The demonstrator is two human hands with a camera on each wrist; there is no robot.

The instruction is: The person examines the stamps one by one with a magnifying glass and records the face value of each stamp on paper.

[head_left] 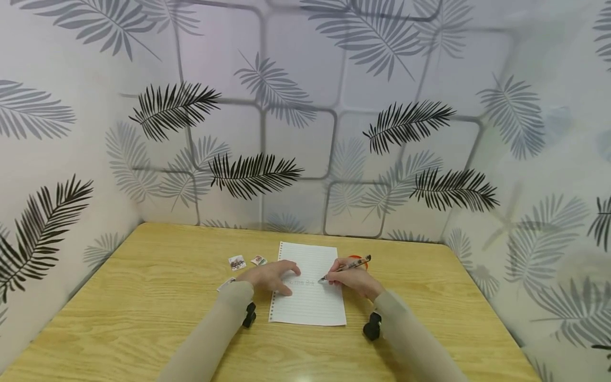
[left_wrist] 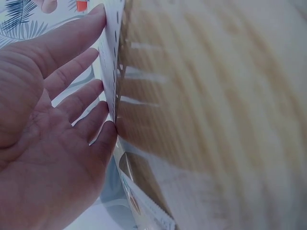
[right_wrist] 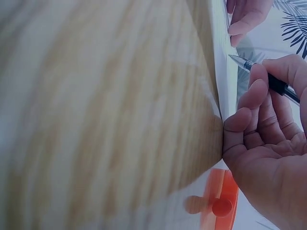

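Observation:
A lined sheet of paper [head_left: 307, 310] with punched holes down its left side lies on the wooden table, a short line of writing across its middle. My left hand [head_left: 269, 277] rests on the sheet's left part, thumb and index finger spread apart. In the left wrist view its fingers [left_wrist: 79, 98] are extended, tips against the paper. My right hand [head_left: 353, 279] pinches a pen [head_left: 361, 261] with a patterned barrel, its tip at the end of the writing. The right wrist view shows the pen's clear tip and black grip [right_wrist: 277, 85] between thumb and index finger.
Small picture cards lie left of the sheet, one card [head_left: 236, 262] flat and another card [head_left: 259, 260] near the paper's edge. An orange-red object [right_wrist: 225, 196] with a round knob sits beside the right hand. Leaf-patterned fabric [head_left: 296, 132] stands behind the table [head_left: 167, 281].

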